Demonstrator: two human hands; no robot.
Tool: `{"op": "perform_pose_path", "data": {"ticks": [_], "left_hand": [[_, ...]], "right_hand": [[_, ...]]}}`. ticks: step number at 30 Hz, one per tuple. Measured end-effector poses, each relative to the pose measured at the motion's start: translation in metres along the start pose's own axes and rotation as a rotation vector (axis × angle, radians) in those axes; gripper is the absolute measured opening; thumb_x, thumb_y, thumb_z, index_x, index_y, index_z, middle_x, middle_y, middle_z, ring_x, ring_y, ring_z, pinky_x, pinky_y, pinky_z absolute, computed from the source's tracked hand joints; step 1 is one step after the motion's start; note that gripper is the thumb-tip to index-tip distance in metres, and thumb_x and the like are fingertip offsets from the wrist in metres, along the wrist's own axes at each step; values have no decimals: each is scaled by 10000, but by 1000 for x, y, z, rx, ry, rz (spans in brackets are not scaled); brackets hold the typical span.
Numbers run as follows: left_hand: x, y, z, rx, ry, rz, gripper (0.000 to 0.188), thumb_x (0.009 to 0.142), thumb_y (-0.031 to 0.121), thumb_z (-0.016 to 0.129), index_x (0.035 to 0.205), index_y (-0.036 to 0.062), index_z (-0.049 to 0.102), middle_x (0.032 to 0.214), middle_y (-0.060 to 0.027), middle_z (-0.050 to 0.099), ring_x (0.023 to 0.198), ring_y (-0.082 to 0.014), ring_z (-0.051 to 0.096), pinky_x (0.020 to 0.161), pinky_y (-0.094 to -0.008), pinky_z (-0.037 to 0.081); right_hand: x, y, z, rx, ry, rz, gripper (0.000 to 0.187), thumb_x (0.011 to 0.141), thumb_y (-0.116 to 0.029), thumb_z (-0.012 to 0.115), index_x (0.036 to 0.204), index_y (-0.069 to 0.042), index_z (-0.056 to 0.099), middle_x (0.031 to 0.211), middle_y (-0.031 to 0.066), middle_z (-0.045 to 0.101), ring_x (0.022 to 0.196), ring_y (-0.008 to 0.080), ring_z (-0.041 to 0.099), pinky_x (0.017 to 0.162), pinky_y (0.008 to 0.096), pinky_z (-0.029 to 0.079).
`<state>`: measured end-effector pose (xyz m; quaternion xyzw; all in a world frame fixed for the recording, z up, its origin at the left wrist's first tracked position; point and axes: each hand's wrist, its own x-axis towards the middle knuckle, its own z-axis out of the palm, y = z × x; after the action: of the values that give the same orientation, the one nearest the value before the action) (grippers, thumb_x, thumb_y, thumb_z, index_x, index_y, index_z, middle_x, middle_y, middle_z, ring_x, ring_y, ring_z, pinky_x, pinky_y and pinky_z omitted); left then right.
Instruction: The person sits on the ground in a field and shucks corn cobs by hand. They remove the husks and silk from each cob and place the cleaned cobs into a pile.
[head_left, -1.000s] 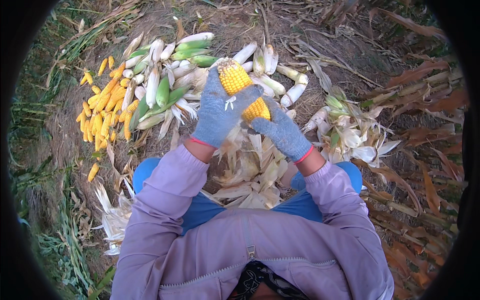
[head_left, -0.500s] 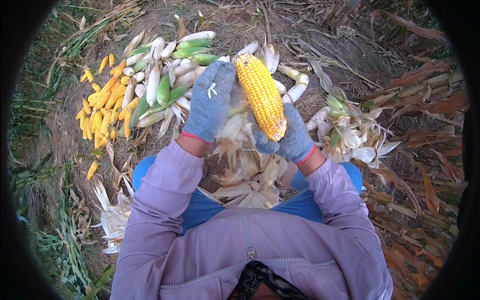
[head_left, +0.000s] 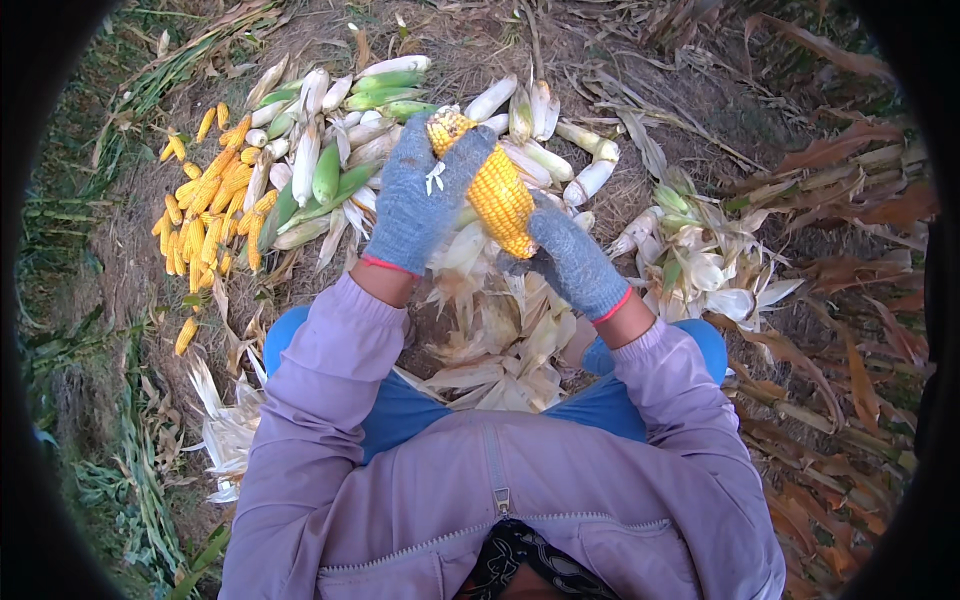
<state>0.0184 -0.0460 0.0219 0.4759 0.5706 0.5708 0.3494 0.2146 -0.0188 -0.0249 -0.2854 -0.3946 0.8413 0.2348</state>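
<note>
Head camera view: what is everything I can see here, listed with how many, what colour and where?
husked cob: one, yellow, held between both hands, tilted
bare cobs: a pile, too many to count, yellow, on the ground far left
unhusked ears: a heap, pale and green, ahead of the hands
loose husks: a heap, cream, between the knees
husk pile: pale with green, on the right
dry leaves: brown, right edge
left hand: grey glove, fingers over the cob's upper end
right hand: grey glove, at its lower end
</note>
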Motion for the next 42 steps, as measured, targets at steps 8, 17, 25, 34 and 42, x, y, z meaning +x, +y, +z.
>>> {"op": "perform_pose_path", "data": {"ticks": [8,17,25,34,42], "left_hand": [[-2,-11,2,230,-121,81,474,951,338,646,1252,-19,571,1142,-191,646,1066,-278,620,930,-380,469],[-10,-12,-3,672,-183,184,296,960,266,597,1189,97,679,1112,-188,682,1000,-353,660,891,-434,515],[-17,-22,-1,705,-433,467,270,875,194,640,1128,124,705,972,-167,701,887,-364,669,802,-439,541],[-28,-25,-4,969,-752,127,290,869,237,636,1122,95,644,904,-196,665,819,-378,647,729,-478,522],[-7,-26,-15,319,-301,184,407,920,245,674,1262,49,574,1161,-133,615,1031,-264,621,891,-362,514]], "right_hand": [[6,8,-14,-441,93,-241,616,945,-337,630,1411,5,417,1242,119,559,1080,171,575,890,296,502],[5,-1,-13,-403,141,-239,594,934,-331,635,1383,6,441,1186,108,574,1019,161,597,826,275,525],[12,-1,-11,321,112,-92,491,975,-406,552,1316,-55,509,1135,84,613,886,178,633,667,283,535],[14,-17,-38,710,-252,66,645,894,-613,575,1256,-82,520,939,107,601,710,166,593,545,281,494],[8,-15,-8,406,16,8,647,942,-580,525,1288,-33,519,1030,103,635,833,187,627,648,308,523]]}}
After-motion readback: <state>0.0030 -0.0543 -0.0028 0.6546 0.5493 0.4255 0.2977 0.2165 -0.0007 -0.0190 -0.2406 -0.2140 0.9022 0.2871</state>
